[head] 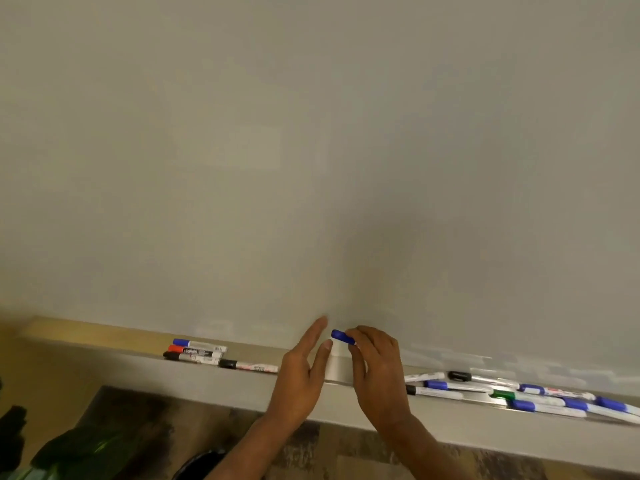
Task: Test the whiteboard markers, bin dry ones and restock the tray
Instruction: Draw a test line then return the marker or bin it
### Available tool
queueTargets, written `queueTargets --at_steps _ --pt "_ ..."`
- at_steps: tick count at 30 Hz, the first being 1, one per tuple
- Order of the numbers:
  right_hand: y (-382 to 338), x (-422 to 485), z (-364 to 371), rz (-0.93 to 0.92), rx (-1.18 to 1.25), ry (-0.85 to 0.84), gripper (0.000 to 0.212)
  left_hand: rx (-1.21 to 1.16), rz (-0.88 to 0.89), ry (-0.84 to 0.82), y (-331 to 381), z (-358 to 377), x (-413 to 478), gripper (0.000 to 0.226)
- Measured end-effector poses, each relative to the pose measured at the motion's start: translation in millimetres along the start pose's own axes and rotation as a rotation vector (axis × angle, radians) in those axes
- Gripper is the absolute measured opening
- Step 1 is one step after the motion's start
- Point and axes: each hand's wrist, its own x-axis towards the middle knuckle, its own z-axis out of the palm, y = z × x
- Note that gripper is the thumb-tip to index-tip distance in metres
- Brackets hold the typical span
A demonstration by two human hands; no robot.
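My right hand (375, 368) grips a marker with a blue cap (342, 336), its cap end pointing left near the foot of the whiteboard (311, 150). My left hand (303, 368) is beside it with fingers straight, holding nothing. A grey ledge (242, 386) runs under the board. On its left lie a blue-capped marker (199, 344), a red-capped marker (194, 351) and two black-capped markers (188, 357) (247, 366). On the right, the metal tray (485, 398) holds a pile of several markers (540, 396), mostly blue-capped, with one green and some black.
Below the ledge is a dark patterned floor (329, 441). A dark green object (79, 448) and a black object (12, 431) sit at the lower left. A dark rounded thing (201, 462) shows at the bottom edge.
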Motion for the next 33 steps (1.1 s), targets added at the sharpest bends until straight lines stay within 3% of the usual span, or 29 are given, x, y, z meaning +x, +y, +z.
queueTargets --at_steps 3,8,15,20,25,29,33 --pt "-14.6 15.4 -25.1 0.009 0.056 0.064 0.037 -0.155 -0.007 -0.026 43.0 0.8 -1.3 0.044" --pt "-33.2 37.4 -70.1 0.099 0.199 0.062 0.026 -0.312 0.023 -0.067 105.8 -1.2 -11.6 0.027" --pt "-55.9 70.1 -137.8 0.066 0.432 0.064 0.026 -0.492 0.053 -0.155 175.4 -1.0 -24.7 0.035" --pt "-80.5 95.7 -198.7 0.401 0.785 -0.183 0.011 -0.700 0.064 -0.221 213.9 -0.2 -26.2 0.042" --pt "-87.9 112.3 -238.5 0.584 1.066 -0.416 0.045 -0.790 0.095 -0.319 245.9 4.5 -32.4 0.037" --pt "-91.8 120.1 -255.8 0.639 1.201 -0.457 0.045 -0.825 0.103 -0.369 268.3 7.4 -34.8 0.036" --pt "-100.3 125.4 -265.2 0.689 1.135 -0.348 0.046 -0.784 0.117 -0.353 282.3 9.8 -32.9 0.041"
